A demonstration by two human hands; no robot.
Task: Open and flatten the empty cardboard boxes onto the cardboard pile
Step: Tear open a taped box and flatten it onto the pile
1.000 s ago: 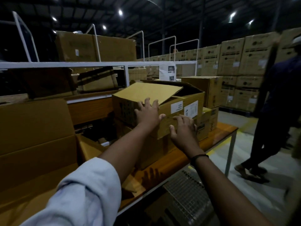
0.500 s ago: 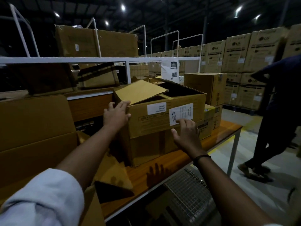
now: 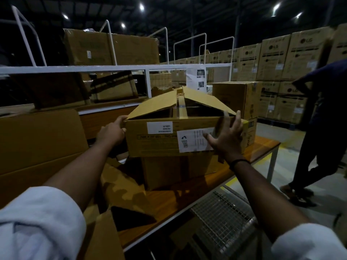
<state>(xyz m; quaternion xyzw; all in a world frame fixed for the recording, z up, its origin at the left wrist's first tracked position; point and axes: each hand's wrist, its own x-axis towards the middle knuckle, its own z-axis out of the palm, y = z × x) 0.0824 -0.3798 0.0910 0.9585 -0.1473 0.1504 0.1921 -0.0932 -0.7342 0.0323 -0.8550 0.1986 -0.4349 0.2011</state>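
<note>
Centre frame: unflattened cardboard box [image 3: 165, 141], flaps half raised; left hand [image 3: 110, 133] grip curled round one corner, right hand [image 3: 226, 136] grip splayed wide against the other.

1. "LG" with its round logo is printed in dark ink on the upper fronts of the stacked cartons [image 3: 272, 59] at the back right.
2. The small white label [image 3: 159, 127] on the front of the cardboard box [image 3: 161, 145] carries upside-down print that is too small to read.
3. The larger white label [image 3: 193, 140] beside it has a logo and a sideways word, both blurred.
</note>
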